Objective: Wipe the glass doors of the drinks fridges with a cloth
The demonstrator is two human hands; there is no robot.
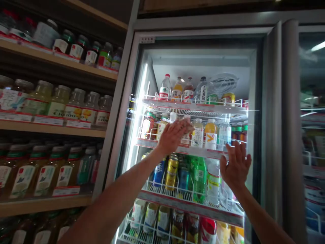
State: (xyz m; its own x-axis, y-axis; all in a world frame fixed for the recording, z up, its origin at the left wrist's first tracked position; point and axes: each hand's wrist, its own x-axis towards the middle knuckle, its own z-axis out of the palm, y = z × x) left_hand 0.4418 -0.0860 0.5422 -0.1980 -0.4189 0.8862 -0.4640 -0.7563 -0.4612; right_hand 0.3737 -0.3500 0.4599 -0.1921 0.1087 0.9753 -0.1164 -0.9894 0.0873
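My left hand [171, 136] is raised with its fingers stretched out, in front of the second shelf of a lit drinks fridge. A faint pale hand-like reflection just beyond its fingertips suggests glass there. It holds nothing. To the right, my right hand [236, 164] is up with its fingers spread and nothing in it, near the third shelf's right end. Whether either palm touches the glass door [193, 57], I cannot tell. Behind the hands stand an orange drink bottle [210, 135], a clear bottle [224, 135], a gold can [172, 172] and a green bottle [199, 178].
On the left, wooden shelves [50, 124] carry rows of bottled drinks. The fridge's metal frame [119, 112] stands beside them. A vertical metal door edge [290, 135] and another glass-fronted fridge are at the right. More bottles and cans fill the fridge's bottom shelf.
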